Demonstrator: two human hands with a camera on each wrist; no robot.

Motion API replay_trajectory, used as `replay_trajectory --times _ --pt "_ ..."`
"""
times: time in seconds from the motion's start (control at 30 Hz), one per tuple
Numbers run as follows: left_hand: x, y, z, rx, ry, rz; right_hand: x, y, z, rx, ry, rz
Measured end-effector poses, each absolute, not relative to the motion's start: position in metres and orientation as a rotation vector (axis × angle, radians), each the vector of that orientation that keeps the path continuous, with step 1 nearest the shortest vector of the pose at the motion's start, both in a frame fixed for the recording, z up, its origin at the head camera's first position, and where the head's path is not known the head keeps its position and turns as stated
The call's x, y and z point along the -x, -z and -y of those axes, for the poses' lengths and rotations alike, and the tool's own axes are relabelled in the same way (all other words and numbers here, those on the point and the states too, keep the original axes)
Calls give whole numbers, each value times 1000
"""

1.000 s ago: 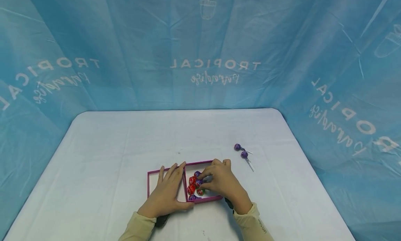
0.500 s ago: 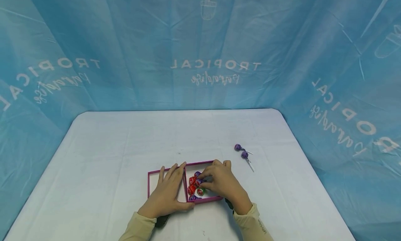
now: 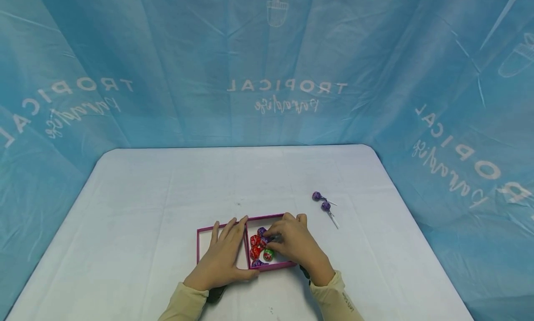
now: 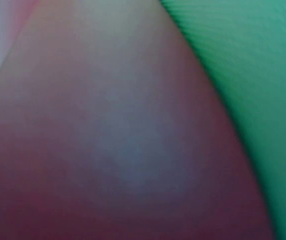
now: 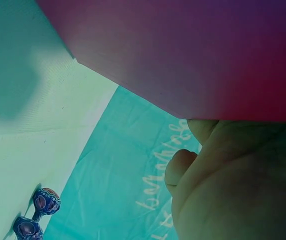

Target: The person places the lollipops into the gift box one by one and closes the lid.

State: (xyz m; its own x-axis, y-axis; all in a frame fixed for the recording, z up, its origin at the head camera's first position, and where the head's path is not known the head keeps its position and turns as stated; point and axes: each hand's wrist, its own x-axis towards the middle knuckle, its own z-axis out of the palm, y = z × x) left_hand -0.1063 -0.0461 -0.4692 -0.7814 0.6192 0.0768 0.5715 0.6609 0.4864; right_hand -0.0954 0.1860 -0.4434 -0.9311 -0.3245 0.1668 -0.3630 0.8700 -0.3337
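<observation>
In the head view, a shallow magenta-edged box (image 3: 270, 267) stands open like a book, its two halves side by side. Across the left half and the middle edge my left hand (image 3: 221, 256) rests with spread, mostly straight fingers, its thumb at the near edge. My right hand (image 3: 297, 242) reaches into the right half, thumb and forefinger pinching a purple-wrapped lollipop (image 3: 264, 242). Around it lie red lollipops (image 3: 255, 253), a green-and-red lollipop (image 3: 268, 254) and more purple lollipops (image 3: 257, 263). Their sticks are mostly hidden by my right hand.
Two purple lollipops (image 3: 326, 206) with white sticks lie on the white table (image 3: 167, 186) beyond my right hand. A blue printed curtain (image 3: 283, 47) surrounds the table's back and sides. A blurred purplish surface (image 4: 123, 140) fills most of the left wrist view.
The green-and-red lollipop has shifted slightly right and shows more green. The upper red and purple ones have shifted slightly left. Both hands stay nearly in place.
</observation>
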Motion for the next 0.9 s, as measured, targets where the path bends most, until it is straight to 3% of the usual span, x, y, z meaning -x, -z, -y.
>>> replay_trajectory --times 0.9 --pt "107 469 46 -988 -755 -2766 94 443 -186 -551 -526 2939"
